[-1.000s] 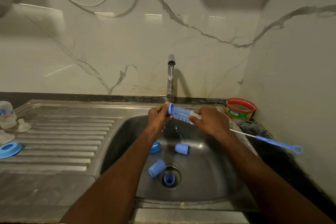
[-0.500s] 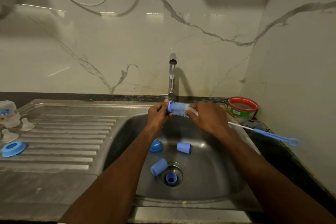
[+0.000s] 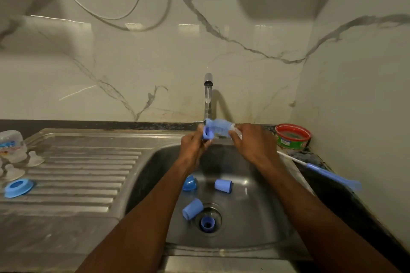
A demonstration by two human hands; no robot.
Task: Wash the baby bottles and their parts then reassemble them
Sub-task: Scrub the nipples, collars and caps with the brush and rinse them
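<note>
Over the sink [image 3: 261,224], under the tap [image 3: 208,95], my left hand [image 3: 193,146] pinches a small blue bottle part [image 3: 208,136]. The blue bristle head of a bottle brush [image 3: 219,127] is against that part. My right hand [image 3: 248,142] grips the brush just behind the bristles, and its long blue handle [image 3: 332,177] sticks out to the right. In the basin lie three loose blue caps [image 3: 223,186], [image 3: 192,209], [image 3: 189,183], and another blue part [image 3: 207,223] sits in the drain.
On the left drainboard [image 3: 77,173] are a blue collar ring [image 3: 17,187], clear teats [image 3: 35,158] and a clear bottle [image 3: 12,145]. A red-rimmed green tub [image 3: 292,136] stands at the back right corner, close to the side wall.
My hands have drawn closer together and risen slightly toward the tap. The brush head now shows shorter between them, and the handle has swung a little lower on the right.
</note>
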